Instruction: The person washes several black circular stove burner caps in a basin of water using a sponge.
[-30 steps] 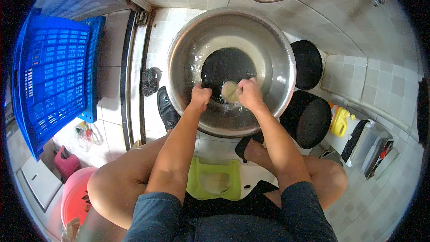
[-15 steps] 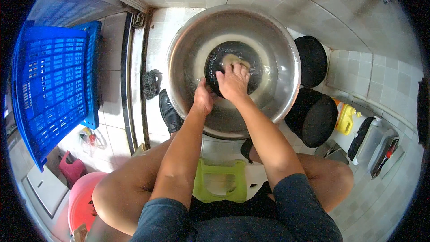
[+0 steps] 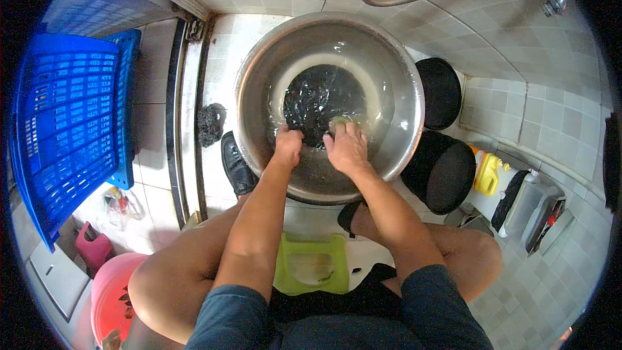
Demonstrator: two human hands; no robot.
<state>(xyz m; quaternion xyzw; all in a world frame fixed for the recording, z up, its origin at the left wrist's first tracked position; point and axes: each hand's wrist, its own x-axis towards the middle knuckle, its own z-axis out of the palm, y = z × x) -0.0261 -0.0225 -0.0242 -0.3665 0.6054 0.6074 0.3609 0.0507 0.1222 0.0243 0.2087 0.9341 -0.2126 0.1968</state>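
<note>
Head view, basin: A wide metal basin (image 3: pixel 262 84) is set on the tiled floor, with shallow water in it.
Black round piece: The black round piece (image 3: pixel 324 87) is laid in the water on the bottom of the basin.
Left hand: The left hand (image 3: pixel 289 145) is held at the lower left edge of the piece, fingers curled together; whether the edge is pinched cannot be told.
Right hand: The right hand (image 3: pixel 346 149) is placed palm down at the lower right edge, fingers slightly spread over a pale pad (image 3: pixel 341 120), mostly covered by them.
Right of basin: Two more black round pieces (image 3: pixel 447 175) are seen, with a yellow bottle (image 3: pixel 487 176) beyond.
Left side: A blue basket (image 3: pixel 71 110) is tilted.
Near edge: A green stool (image 3: pixel 285 275) is placed between the legs.
</note>
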